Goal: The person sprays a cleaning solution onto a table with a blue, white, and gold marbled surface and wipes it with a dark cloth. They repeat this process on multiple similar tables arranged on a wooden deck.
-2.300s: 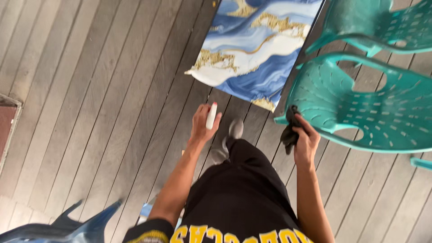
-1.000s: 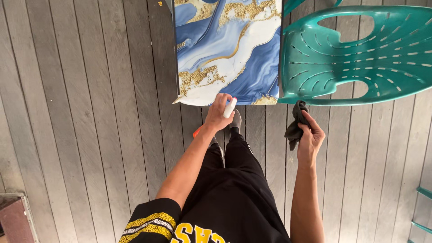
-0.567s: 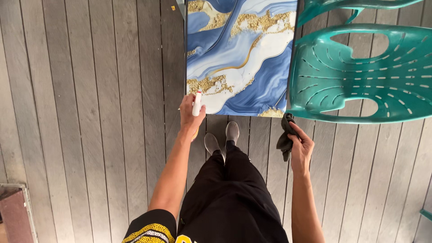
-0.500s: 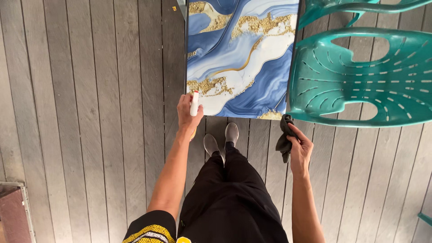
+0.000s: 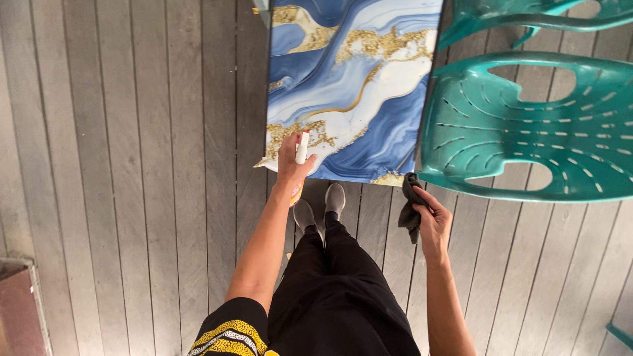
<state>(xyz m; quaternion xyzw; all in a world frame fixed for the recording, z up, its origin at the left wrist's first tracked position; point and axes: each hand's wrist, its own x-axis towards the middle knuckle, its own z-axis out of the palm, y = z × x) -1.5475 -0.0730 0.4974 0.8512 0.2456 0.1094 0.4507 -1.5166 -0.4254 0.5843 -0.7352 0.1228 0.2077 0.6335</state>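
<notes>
Beside one blue, white and gold marbled table [image 5: 369, 86]: two green plastic chairs [image 5: 527, 125], one white spray bottle [image 5: 301, 148], one dark cloth [image 5: 410, 207], two grey shoes [image 5: 320, 207].

Grey plank floor [image 5: 132, 165] carries blue-gold marbled panel [image 5: 356, 86], green plastic chair [image 5: 527, 132] just beside panel's right edge, grey shoes [image 5: 320, 207].
</notes>
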